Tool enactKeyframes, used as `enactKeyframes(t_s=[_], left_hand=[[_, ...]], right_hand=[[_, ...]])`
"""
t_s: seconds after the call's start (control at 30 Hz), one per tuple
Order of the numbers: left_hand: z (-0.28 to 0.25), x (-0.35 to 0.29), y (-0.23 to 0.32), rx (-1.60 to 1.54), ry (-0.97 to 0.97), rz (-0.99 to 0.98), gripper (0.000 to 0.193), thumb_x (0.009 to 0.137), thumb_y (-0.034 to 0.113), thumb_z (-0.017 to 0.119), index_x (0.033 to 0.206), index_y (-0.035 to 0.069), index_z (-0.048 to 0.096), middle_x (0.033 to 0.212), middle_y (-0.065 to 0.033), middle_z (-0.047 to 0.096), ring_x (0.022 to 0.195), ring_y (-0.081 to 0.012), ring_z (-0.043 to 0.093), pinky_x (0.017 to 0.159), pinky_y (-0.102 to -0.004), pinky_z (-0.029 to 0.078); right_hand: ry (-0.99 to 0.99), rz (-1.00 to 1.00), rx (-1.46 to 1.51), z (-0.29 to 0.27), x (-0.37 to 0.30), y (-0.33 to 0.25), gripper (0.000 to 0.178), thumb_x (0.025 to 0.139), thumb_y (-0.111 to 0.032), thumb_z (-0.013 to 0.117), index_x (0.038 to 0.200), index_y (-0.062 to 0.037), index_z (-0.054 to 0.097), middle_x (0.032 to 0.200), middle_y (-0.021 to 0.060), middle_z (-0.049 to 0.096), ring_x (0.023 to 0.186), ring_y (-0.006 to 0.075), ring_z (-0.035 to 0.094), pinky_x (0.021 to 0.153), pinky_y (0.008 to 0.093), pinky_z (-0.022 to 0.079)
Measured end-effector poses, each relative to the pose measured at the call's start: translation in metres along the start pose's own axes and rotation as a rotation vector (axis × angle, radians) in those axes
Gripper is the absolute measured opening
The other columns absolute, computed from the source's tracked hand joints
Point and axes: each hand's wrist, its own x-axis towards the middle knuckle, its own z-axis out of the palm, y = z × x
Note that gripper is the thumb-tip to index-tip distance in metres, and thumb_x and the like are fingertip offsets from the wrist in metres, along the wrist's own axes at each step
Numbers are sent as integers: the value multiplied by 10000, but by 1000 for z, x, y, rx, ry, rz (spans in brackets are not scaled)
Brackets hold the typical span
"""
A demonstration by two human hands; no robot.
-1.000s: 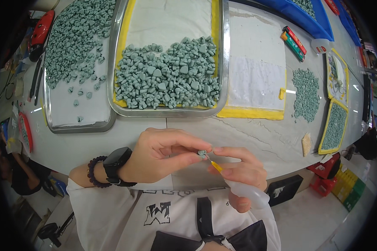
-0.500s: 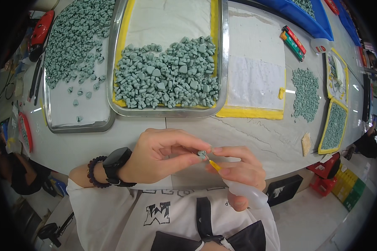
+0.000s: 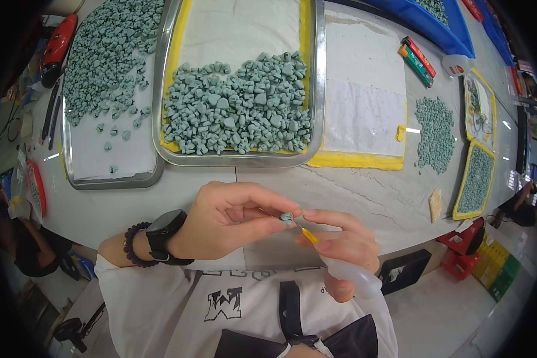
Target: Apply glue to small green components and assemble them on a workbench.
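Note:
Between thumb and fingertips, my left hand (image 3: 230, 219) pinches a small grey-green piece (image 3: 287, 217) in front of my body. My right hand (image 3: 346, 238) grips a soft translucent squeeze bottle (image 3: 355, 277) with a yellow nozzle (image 3: 309, 235). The thin tip of that nozzle points at the piece, close to it; whether they touch I cannot tell. Straight ahead, a metal tray (image 3: 238, 160) holds a heap of similar grey-green pieces (image 3: 238, 110) on white cloth edged in yellow.
To the left stands another tray (image 3: 113, 182) with many loose pieces. At right are a yellow-edged white board (image 3: 364, 161), a pile of smaller pieces (image 3: 434, 134), a yellow-framed tray (image 3: 474, 179), red and green boxes (image 3: 417, 61), a white bottle (image 3: 456, 64) and a blue bin (image 3: 441, 36).
The bottle and its nozzle have shifted slightly to the right, a little away from the piece. My left hand has barely moved and keeps its pinch.

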Motion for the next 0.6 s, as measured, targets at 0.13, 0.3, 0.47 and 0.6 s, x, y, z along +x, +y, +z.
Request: enactKeyframes(t_s=[0.13, 0.3, 0.47, 0.6], left_hand=[[-1, -1, -1, 9, 5, -8, 274, 801, -178, 526, 1058, -89, 562, 1077, -201, 604, 994, -239, 616, 877, -336, 521], [-2, -1, -2, 31, 26, -13, 248, 815, -142, 536, 1054, -85, 556, 1065, -204, 606, 965, -236, 626, 852, -328, 527], [-3, 2, 0, -7, 51, 25, 212, 844, -47, 561, 1054, -74, 546, 1037, -211, 614, 900, -234, 646, 785, -313, 542], [-3, 1, -2, 9, 66, 5, 218, 851, -1, 571, 1056, -69, 541, 1012, -214, 621, 858, -233, 654, 741, -303, 548]], right_hand=[[-22, -17, -52, 0, 1, 0, 430, 906, -415, 432, 921, -15, 588, 821, 112, 672, 937, 358, 637, 626, 374, 523], [-80, -41, -92, -13, 1, -9, 413, 920, -429, 470, 983, -23, 514, 732, 156, 665, 874, 398, 636, 695, 409, 521], [-141, 4, -604, -43, 1, 5, 191, 805, -182, 636, 943, -57, 591, 852, 113, 663, 970, 349, 595, 760, 385, 484], [-188, -59, -917, -60, -3, 12, 186, 715, -33, 667, 896, -70, 646, 899, 90, 641, 989, 322, 564, 799, 371, 457]])
